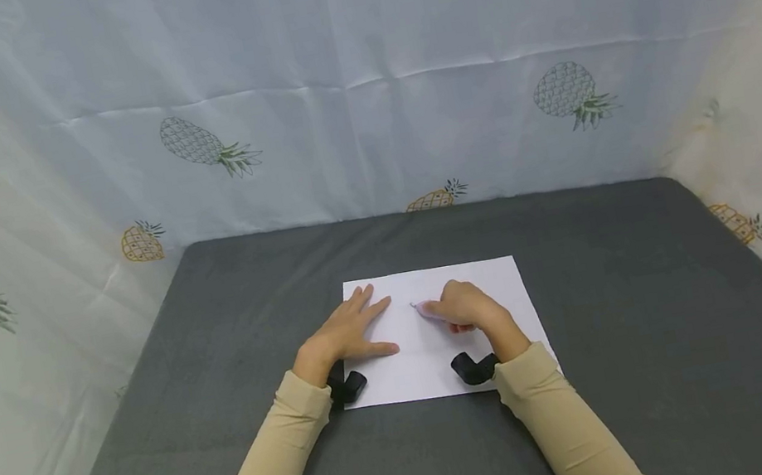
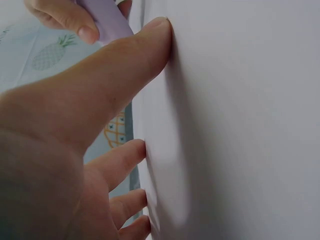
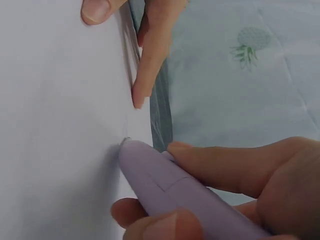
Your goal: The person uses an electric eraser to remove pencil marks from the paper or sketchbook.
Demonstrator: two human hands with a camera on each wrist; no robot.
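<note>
A white sheet of paper lies on the dark grey table. My left hand rests on its left part with the fingers spread and straight, the fingertips touching the paper. Over the right half, my right hand grips a pale purple utility knife with a rounded nose. The thumb lies against a small raised slider on its side. At the nose, a tiny metal tip meets the paper, near the left hand's fingers. No cut line can be made out.
The grey table extends around the sheet on all sides. A pale curtain printed with pineapples hangs behind the table and along both sides. Black wrist devices sit below both hands, over the paper's lower part.
</note>
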